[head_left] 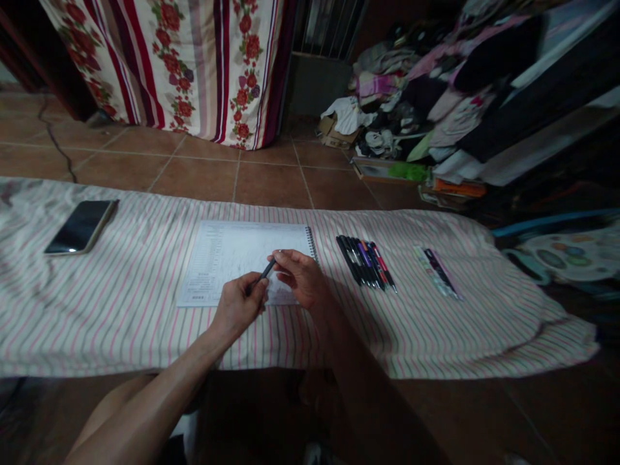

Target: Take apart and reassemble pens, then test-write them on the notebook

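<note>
Both my hands meet over a spiral notebook (232, 255) that lies on a striped cloth (121, 303). My left hand (237, 309) is closed around the lower end of a dark pen (264, 274). My right hand (301, 276) pinches the pen's upper end with thumb and fingers. The pen slants up to the right above the notebook's printed page. A row of several pens (367, 261) lies on the cloth just right of the notebook.
A phone (81, 226) lies face up at the cloth's left end. A flat packet (437, 272) rests right of the pens. Beyond is tiled floor (271, 174), a floral hanging cloth (194, 64) and a pile of clothes (436, 97) at the right.
</note>
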Tool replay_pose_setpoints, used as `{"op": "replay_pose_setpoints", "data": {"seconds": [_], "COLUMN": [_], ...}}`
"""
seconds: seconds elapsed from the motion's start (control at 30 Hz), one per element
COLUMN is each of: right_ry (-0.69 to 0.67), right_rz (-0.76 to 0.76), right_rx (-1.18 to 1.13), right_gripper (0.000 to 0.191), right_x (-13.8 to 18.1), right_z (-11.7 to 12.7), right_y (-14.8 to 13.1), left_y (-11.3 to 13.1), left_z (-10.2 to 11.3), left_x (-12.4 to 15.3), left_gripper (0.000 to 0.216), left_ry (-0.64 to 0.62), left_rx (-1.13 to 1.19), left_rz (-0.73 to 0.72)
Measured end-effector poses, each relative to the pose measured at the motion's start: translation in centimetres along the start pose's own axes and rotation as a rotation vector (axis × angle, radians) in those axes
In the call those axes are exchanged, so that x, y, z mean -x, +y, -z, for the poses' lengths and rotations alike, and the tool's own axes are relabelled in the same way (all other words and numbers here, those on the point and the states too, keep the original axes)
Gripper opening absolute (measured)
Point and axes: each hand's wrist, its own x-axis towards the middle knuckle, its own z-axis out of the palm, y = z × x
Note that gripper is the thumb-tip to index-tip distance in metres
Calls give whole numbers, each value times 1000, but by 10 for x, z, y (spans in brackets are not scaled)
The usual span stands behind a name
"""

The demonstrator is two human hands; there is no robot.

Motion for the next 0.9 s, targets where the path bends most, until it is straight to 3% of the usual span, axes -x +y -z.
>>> {"op": "replay_pose_setpoints", "data": {"seconds": [0.27,0.63,0.9], "right_ry": [-10,-30,-20], "right_rz": [-18,41,49], "right_rx": [-7,15,17], "right_gripper": [29,31,30], "right_x": [-1,6,7], "right_z": [1,2,2], "right_y": [3,-2,-4], "left_y": [3,8,21], "left_z": [3,-2,1], "left_x": [3,-2,2], "left_gripper": [24,23,24], "left_ry": [38,-73,-197], "left_rx": [-222,277,425], "left_rz": [-54,91,203]}}
